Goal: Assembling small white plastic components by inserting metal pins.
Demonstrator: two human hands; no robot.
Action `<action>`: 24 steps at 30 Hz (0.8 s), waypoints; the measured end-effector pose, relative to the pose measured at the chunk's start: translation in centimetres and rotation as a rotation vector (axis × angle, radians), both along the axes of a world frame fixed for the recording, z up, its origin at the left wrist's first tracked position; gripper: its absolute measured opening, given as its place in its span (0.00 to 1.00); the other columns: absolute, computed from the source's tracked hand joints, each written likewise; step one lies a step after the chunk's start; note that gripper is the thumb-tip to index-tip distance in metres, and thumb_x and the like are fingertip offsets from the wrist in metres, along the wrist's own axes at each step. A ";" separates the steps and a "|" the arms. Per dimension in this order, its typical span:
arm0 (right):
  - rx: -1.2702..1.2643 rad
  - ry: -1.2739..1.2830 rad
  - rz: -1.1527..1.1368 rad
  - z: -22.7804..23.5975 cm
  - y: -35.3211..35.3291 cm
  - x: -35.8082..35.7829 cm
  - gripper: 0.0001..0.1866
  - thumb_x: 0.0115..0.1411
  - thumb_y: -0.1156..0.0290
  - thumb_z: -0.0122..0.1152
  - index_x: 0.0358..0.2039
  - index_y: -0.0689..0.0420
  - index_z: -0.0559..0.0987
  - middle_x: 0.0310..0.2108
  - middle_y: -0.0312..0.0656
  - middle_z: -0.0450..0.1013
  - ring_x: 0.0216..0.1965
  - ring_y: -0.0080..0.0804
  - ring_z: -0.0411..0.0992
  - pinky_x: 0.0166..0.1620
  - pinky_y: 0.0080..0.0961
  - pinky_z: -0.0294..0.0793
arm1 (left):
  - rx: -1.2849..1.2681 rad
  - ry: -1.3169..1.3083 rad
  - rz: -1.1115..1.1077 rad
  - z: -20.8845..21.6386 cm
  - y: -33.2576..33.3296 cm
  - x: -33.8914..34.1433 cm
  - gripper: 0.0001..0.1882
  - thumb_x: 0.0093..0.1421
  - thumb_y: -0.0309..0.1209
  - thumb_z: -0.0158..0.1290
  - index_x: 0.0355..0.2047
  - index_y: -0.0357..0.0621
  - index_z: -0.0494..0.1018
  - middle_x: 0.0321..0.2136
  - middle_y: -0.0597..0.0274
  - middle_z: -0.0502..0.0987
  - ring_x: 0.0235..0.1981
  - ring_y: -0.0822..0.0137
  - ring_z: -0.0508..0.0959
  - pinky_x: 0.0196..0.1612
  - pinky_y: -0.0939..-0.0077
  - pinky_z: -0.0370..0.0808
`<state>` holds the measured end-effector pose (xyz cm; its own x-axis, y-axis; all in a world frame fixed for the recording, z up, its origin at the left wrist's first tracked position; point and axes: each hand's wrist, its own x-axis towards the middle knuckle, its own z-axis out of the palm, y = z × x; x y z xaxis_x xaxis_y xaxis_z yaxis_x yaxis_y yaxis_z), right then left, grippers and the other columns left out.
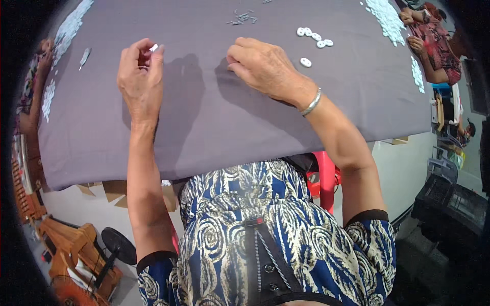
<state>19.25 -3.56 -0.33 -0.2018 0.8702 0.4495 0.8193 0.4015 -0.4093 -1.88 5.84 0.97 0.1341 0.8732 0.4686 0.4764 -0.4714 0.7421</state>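
My left hand (140,81) is raised over the grey cloth, with a small white piece (153,48) pinched between thumb and fingertips. My right hand (265,66) is closed, its fingertips pressed together low over the cloth. Whatever those fingers may hold is hidden. To the right of it lies a white oval piece with two dark spots (305,62). Beyond that, several like ovals (316,36) form a loose cluster. Small dark grey pins (242,18) are scattered farther off, ahead of the right hand.
Heaps of small white pieces lie at the far left (71,28) and far right (385,20) of the cloth-covered table (204,132). A slim, pale-handled tool (85,57) rests left of my left hand. Other people sit at both sides, one with hands near the right heap.
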 end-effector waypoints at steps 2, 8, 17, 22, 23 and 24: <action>0.025 0.002 -0.026 0.1 0.0 0.4 0.04 0.54 0.73 0.57 0.28 0.59 0.73 0.27 0.43 0.69 0.30 0.44 0.71 0.33 0.36 0.71 | -0.006 0.005 -0.049 -0.4 -0.7 0.8 0.08 0.55 0.28 0.58 0.35 0.39 0.75 0.28 0.65 0.72 0.27 0.72 0.73 0.33 0.77 0.72; -0.038 -0.106 -0.253 0.7 0.0 3.5 0.05 0.52 0.73 0.56 0.26 0.61 0.75 0.23 0.44 0.71 0.26 0.44 0.70 0.31 0.34 0.71 | 0.051 -0.021 -0.183 -0.4 -1.9 2.1 0.03 0.56 0.23 0.56 0.31 0.39 0.75 0.26 0.66 0.72 0.25 0.73 0.72 0.31 0.79 0.71; -0.303 0.142 -0.381 4.3 -3.3 11.0 0.09 0.54 0.68 0.59 0.29 0.62 0.77 0.17 0.40 0.70 0.18 0.25 0.68 0.25 0.24 0.68 | 0.010 -0.035 -0.210 -0.7 -1.8 1.8 0.03 0.54 0.23 0.56 0.31 0.39 0.75 0.24 0.67 0.72 0.23 0.75 0.71 0.29 0.80 0.70; -0.348 0.088 -0.373 2.8 -5.9 10.0 0.08 0.52 0.72 0.63 0.29 0.62 0.75 0.20 0.34 0.65 0.22 0.19 0.62 0.27 0.20 0.64 | -0.069 -0.054 -0.274 -1.0 -2.0 2.1 0.04 0.58 0.25 0.56 0.33 0.39 0.75 0.26 0.71 0.70 0.26 0.80 0.69 0.31 0.84 0.68; -0.345 0.088 -0.372 2.6 -6.2 9.9 0.08 0.52 0.72 0.63 0.29 0.62 0.75 0.20 0.34 0.65 0.22 0.19 0.62 0.27 0.20 0.64 | -0.066 -0.054 -0.274 -0.8 -2.1 2.1 0.04 0.58 0.25 0.56 0.33 0.39 0.75 0.26 0.71 0.70 0.26 0.80 0.69 0.31 0.84 0.68; -0.293 0.032 -0.344 2.3 -6.4 9.7 0.09 0.51 0.72 0.64 0.29 0.62 0.75 0.21 0.35 0.65 0.22 0.21 0.62 0.27 0.21 0.65 | -0.063 -0.050 -0.280 -0.5 -2.2 2.2 0.04 0.58 0.25 0.56 0.33 0.38 0.74 0.26 0.71 0.71 0.26 0.80 0.68 0.31 0.84 0.68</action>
<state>28.91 -9.99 1.97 0.1310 0.9757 0.1756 0.8697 -0.0281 -0.4927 0.28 3.63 0.47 0.3522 0.8331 0.4265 0.2965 -0.5315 0.7935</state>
